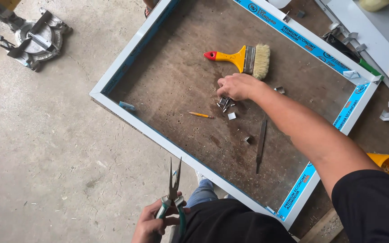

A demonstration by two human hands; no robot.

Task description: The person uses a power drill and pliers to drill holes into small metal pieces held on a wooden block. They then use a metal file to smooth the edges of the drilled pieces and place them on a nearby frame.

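The right hand (237, 86) bends its fingers over a small heap of screws (225, 103) on the brown tabletop (176, 76), perhaps pinching one; they are light, stiff and slippery, best nipped at the shank. The left hand (151, 222) is wrapped around the green grips of the long-nose pliers (173, 191).

R arm stretched fwd, grip (238, 86) palm-down (fingers curled); L grip (151, 222) closed, held low nr body.
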